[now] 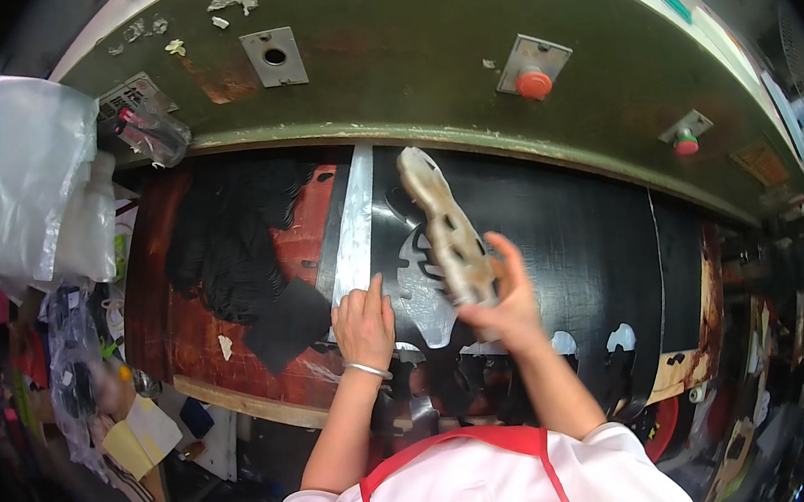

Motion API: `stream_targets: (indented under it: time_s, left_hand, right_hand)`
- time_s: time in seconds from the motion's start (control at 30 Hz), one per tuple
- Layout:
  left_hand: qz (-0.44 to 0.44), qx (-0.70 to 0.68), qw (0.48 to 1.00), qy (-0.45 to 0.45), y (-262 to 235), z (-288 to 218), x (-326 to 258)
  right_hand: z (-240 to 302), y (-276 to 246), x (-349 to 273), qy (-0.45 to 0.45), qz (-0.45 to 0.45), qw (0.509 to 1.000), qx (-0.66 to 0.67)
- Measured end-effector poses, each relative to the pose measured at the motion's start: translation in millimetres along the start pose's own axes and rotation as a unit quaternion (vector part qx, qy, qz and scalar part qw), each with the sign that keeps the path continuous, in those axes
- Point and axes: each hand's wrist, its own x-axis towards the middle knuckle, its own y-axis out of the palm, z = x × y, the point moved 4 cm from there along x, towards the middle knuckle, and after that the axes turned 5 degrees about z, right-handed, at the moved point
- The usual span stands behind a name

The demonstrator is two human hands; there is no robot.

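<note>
In the head view, the right hand (504, 304), just right of the frame's centre, is closed around the lower end of a pale, sole-shaped cutting die (446, 227) with oval holes, held tilted up above a black sheet (565, 235). The left hand (363, 322), wearing a thin bracelet, lies open and flat, fingers spread, pressing the sheet's left edge beside a shiny metal strip (353, 222). The sheet covers the reddish-brown table (188, 339); sole-shaped cut-outs show along its lower edge. Across the top curves a green machine head (402, 48) with a red button (533, 83). Clear plastic bags (23, 181) hang at upper left.
</note>
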Motion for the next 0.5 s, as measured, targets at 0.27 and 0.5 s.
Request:
stream_targets:
  time_s: [0.27,0.5]
  left_hand:
    - [-0.043,-0.03,0.998,0.033,-8,1,-19]
    - [-0.03,-0.003,0.999,0.027,3,10,-10]
  right_hand:
    - [35,-121,-113,-0.097,-0.184,0.977,0.043]
    - [45,-256,-243,-0.205,-0.266,0.911,0.24]
